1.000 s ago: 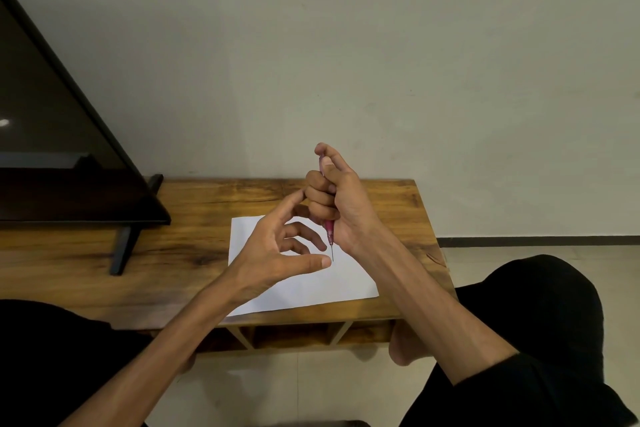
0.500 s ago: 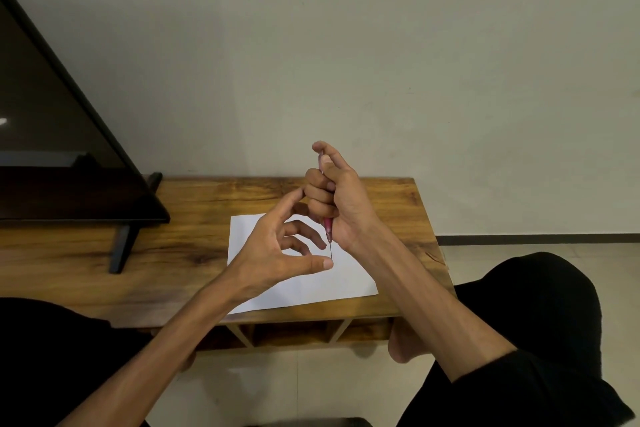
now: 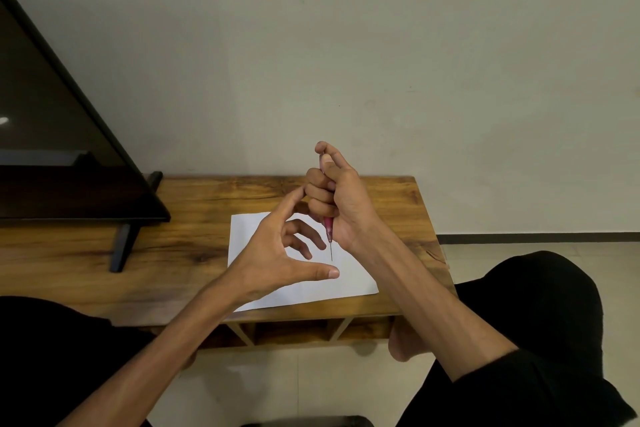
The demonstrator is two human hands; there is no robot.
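My right hand is raised above the table and grips a thin red mechanical pencil upright, its fine lead pointing down and the thumb on its top end. My left hand hovers just left of it, fingers spread and loosely bent, holding nothing; its index finger reaches up toward the right knuckles and its thumb stretches out just below the lead tip. Under both hands a white sheet of paper lies flat on the wooden table.
A dark TV screen on black feet stands on the table's left part. A plain wall rises behind the table. My knees in black cloth frame the table's near edge, and a bare foot rests below it on the tiled floor.
Almost nothing differs; both hands keep their pose, with only a slight shift of the left thumb under the lead tip.
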